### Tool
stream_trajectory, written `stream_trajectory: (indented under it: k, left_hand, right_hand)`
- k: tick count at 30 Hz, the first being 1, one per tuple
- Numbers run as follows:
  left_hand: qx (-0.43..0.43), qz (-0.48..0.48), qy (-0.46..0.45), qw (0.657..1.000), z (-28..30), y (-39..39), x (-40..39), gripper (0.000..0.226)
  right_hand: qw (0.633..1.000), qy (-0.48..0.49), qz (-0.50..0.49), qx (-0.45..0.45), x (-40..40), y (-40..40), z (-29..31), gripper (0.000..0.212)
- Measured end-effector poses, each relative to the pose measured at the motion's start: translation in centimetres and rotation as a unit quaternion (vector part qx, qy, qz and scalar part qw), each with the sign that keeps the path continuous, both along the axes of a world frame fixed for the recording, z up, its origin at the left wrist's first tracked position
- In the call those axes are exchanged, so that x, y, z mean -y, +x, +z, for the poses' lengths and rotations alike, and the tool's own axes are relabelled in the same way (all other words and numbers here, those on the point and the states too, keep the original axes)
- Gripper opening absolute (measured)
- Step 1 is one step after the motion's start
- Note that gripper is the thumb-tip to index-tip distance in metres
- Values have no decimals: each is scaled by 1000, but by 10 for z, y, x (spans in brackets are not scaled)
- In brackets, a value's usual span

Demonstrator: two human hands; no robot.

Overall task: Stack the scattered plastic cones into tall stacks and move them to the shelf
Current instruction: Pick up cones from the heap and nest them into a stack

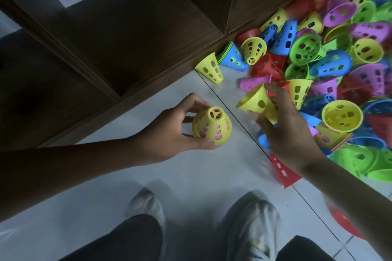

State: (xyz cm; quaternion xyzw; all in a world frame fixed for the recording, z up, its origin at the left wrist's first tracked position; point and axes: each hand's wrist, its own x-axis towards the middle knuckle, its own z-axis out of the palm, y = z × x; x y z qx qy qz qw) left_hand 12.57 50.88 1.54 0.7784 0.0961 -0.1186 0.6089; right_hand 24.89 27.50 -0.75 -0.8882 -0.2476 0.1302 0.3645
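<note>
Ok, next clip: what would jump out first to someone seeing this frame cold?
The heap of bright plastic cones, filling the right side of the floor against the dark wooden shelf. Next, the two hands at centre: the left hand grips a yellow cone with pink showing through its holes, and the right hand holds a single yellow cone near the heap's edge.

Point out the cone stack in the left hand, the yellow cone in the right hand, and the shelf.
cone stack [212, 126]: head view, on the yellow outer wall below the narrow top.
yellow cone [257, 101]: head view, on its side wall near a hole.
shelf [131, 34]: head view, on the dark wooden bottom board.
</note>
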Motion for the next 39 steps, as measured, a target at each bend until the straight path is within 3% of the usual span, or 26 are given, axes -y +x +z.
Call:
stream_trajectory:
  k: [6,14,19,26,34,39]
  left_hand:
    - [23,-12,9,1000,-6,2,17,57]
    - [18,-14,-20,1000,-12,-11,47,57]
    - [-12,-38,-59,997,-13,-17,47,81]
    - [-21,-61,109,992,1,-32,9,74]
    - [23,-32,147,988,-7,-11,-9,41]
    - [67,-41,237,968,-21,28,-25,31]
  right_hand:
    - [996,74,-45,-25,26,-38,43,48]
    - [990,132,-16,-47,32,-71,78,47]
    - [994,105,10,-19,25,-80,75,54]
    - [998,4,40,42,20,-94,57,64]
    - [996,-23,71,53,33,-94,41,71]
    - [993,-80,50,73,62,-80,23,65]
